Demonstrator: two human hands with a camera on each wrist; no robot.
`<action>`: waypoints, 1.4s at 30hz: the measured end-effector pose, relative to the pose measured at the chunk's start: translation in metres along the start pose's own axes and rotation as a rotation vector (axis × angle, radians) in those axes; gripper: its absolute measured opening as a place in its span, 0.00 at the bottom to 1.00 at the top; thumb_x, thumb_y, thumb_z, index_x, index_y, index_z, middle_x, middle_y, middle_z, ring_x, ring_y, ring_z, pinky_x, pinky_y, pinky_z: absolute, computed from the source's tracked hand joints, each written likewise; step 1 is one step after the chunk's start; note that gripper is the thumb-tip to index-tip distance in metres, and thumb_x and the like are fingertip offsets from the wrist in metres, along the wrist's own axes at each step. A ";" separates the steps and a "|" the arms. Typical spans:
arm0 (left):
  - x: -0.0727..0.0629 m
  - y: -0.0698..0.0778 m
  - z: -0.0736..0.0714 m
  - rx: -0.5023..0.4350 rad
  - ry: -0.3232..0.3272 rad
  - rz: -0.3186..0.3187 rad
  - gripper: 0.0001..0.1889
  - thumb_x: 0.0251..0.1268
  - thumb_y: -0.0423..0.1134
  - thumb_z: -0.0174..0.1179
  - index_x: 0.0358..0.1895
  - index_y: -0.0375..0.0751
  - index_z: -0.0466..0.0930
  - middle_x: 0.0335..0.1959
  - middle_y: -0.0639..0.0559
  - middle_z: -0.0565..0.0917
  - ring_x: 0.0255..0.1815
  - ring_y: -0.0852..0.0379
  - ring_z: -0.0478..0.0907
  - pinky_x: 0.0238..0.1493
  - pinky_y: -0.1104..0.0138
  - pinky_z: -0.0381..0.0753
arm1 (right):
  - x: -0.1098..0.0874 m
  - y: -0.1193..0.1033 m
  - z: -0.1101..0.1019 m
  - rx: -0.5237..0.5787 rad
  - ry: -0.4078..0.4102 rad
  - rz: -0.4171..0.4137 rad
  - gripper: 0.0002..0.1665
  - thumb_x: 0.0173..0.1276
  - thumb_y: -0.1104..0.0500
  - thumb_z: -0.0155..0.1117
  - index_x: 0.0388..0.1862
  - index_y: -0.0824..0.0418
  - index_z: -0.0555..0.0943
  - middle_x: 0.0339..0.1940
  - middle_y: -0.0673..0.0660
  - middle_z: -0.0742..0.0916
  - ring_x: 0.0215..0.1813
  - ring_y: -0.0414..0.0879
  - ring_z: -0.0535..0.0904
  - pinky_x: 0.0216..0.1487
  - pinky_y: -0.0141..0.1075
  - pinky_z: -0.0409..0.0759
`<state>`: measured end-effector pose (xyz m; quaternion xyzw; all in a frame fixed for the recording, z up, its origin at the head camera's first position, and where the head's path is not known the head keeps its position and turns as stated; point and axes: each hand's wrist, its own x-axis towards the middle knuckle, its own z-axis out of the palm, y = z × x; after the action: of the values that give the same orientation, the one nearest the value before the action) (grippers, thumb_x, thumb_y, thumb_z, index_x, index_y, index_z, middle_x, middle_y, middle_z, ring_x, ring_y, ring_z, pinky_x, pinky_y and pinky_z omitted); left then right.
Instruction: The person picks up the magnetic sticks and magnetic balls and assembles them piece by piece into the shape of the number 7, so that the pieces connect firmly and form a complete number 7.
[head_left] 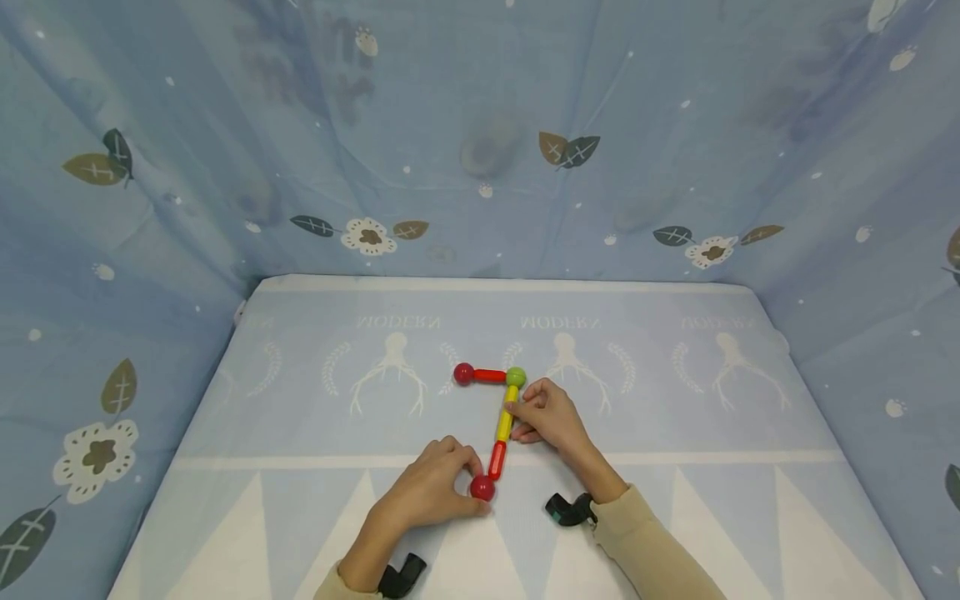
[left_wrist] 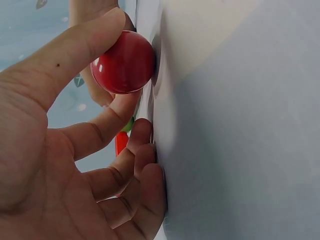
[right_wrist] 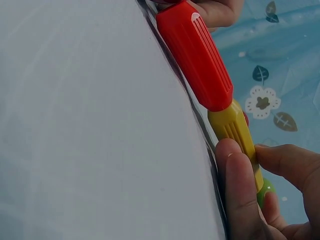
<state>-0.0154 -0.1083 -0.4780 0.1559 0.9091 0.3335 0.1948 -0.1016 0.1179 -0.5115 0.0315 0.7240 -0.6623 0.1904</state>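
Note:
My left hand (head_left: 435, 486) pinches a glossy red ball (head_left: 482, 487) between thumb and index finger, low at the tabletop. A red ribbed rod (head_left: 497, 460) runs up from that ball and joins end to end with a yellow rod (head_left: 507, 417). My right hand (head_left: 552, 417) pinches the yellow rod between thumb and fingers, as the right wrist view shows closely. At the far end of the yellow rod sits a green ball (head_left: 515, 377). From it another red rod (head_left: 491, 376) reaches left to a second red ball (head_left: 464, 373).
The table (head_left: 262, 417) has a pale blue and white cloth with antler prints and triangles. Blue patterned curtains (head_left: 480, 167) hang at the back and both sides. Black wrist-worn devices (head_left: 570, 509) sit at both wrists.

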 end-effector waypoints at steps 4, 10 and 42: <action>0.002 0.001 0.001 0.020 -0.006 -0.006 0.19 0.44 0.55 0.78 0.34 0.59 0.76 0.38 0.59 0.72 0.40 0.57 0.66 0.34 0.63 0.70 | 0.000 -0.001 0.000 0.005 -0.002 0.004 0.23 0.64 0.58 0.73 0.46 0.66 0.70 0.29 0.63 0.82 0.23 0.54 0.86 0.25 0.41 0.84; 0.003 0.002 0.003 0.055 0.000 0.001 0.21 0.43 0.57 0.78 0.34 0.59 0.75 0.37 0.58 0.71 0.39 0.57 0.66 0.33 0.64 0.70 | -0.001 -0.002 0.000 0.007 -0.004 0.010 0.23 0.64 0.57 0.73 0.46 0.66 0.70 0.29 0.63 0.83 0.22 0.54 0.85 0.25 0.41 0.84; 0.088 -0.014 -0.068 -0.058 0.243 -0.059 0.29 0.64 0.46 0.69 0.67 0.48 0.74 0.59 0.41 0.72 0.49 0.47 0.75 0.50 0.51 0.78 | 0.002 0.002 0.000 -0.007 -0.003 0.001 0.25 0.64 0.55 0.74 0.45 0.67 0.69 0.28 0.63 0.85 0.22 0.53 0.85 0.25 0.41 0.84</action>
<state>-0.1255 -0.1193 -0.4619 0.0818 0.9202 0.3701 0.0973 -0.1032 0.1176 -0.5142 0.0302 0.7260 -0.6597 0.1918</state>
